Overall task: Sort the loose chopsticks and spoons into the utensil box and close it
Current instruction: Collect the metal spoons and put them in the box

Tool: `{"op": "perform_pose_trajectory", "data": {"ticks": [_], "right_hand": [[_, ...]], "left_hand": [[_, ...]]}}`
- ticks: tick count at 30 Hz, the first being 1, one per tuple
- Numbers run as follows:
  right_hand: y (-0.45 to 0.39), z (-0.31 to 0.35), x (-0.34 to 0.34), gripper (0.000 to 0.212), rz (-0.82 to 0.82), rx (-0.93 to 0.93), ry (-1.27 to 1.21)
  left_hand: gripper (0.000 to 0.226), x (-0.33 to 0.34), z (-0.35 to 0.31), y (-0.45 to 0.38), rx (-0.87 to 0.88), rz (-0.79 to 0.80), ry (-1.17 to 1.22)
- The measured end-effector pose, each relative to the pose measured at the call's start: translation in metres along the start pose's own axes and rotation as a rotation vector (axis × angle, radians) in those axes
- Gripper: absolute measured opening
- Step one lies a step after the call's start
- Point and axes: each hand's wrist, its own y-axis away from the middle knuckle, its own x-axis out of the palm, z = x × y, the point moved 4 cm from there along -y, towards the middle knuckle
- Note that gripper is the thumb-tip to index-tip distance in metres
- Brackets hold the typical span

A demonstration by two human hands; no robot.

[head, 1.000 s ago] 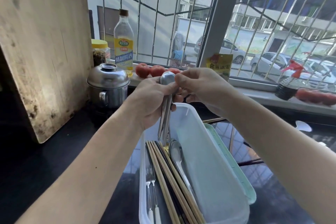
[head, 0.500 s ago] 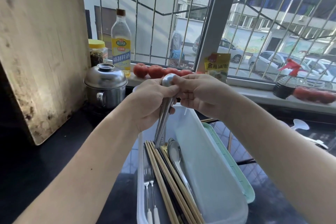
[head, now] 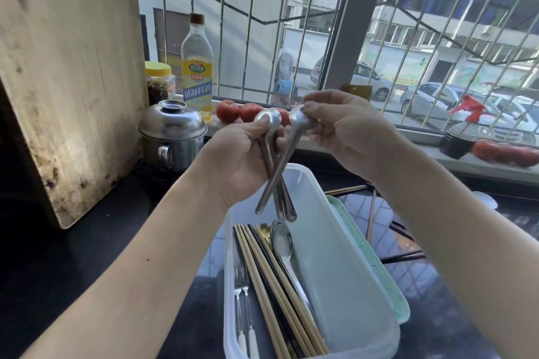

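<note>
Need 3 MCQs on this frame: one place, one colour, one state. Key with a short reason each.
1. Where do the chopsticks in the utensil box lie?
A. along its left side
B. along its right side
C. across its far end

2. What colour is the cap of the jar behind the steel pot?
A. red
B. yellow
C. green

3. What is the right hand doing?
A. resting flat on the counter
B. pinching a spoon bowl
C. closing the lid

Key: 1 A, the chopsticks run lengthwise along the left wall, beside the forks. 2 B, the cap is plainly yellow. 3 B, its fingers pinch one spoon while the left hand grips the others.
</note>
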Motion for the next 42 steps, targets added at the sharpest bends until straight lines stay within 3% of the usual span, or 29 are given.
{"op": "perform_pose_trajectory", "data": {"ticks": [3,5,7,9,12,18,20,22,26,28,32,38,42], "right_hand": [[0.005,0.014,-0.01,0.015,0.019,-0.002,0.008],[0.012,0.017,-0.006,0.027,0.111,0.015,0.221],[0.017,0.009,0.005,0.026,0.191,0.047,0.569],[0.014,-0.006,0.021,0.021,0.234,0.028,0.96],[0.007,-0.035,0.047,0.034,0.305,-0.048,1.474],[0.008,-0.09,0.058,0.036,0.534,0.13,1.829],[0.005,-0.073,0.053,0.027,0.464,0.152,1.725],[-0.004,-0.039,0.04,0.013,0.293,0.091,1.504],[-0.01,0.008,0.016,0.02,0.038,-0.126,0.994],[-0.006,0.004,0.016,0.025,0.059,-0.09,0.738],[-0.003,-0.012,0.017,0.025,0.15,-0.011,0.478],[0.003,-0.014,0.016,0.014,0.155,0.072,0.208],[0.003,-0.006,0.01,0.017,0.02,-0.009,0.159]], "left_hand": [[0.018,-0.014,-0.014,-0.005,0.161,-0.199,-0.066],[0.017,-0.024,-0.022,-0.007,0.269,-0.364,-0.095],[0.019,-0.03,-0.026,-0.008,0.335,-0.438,-0.118],[0.023,-0.031,-0.029,-0.008,0.351,-0.439,-0.159],[0.023,-0.026,-0.028,-0.006,0.343,-0.396,-0.214],[0.019,-0.019,-0.023,-0.003,0.265,-0.272,-0.313],[0.017,-0.019,-0.022,-0.004,0.237,-0.257,-0.343],[0.016,-0.019,-0.019,-0.004,0.21,-0.274,-0.387],[0.013,-0.012,-0.013,-0.005,0.176,-0.192,-0.505],[0.014,-0.007,-0.01,-0.003,0.161,-0.081,-0.518],[0.016,0.002,-0.007,0.002,0.154,0.059,-0.541],[0.017,0.005,-0.002,0.001,0.072,0.091,-0.447],[0.025,0.004,-0.001,0.002,0.016,0.012,-0.257]]}}
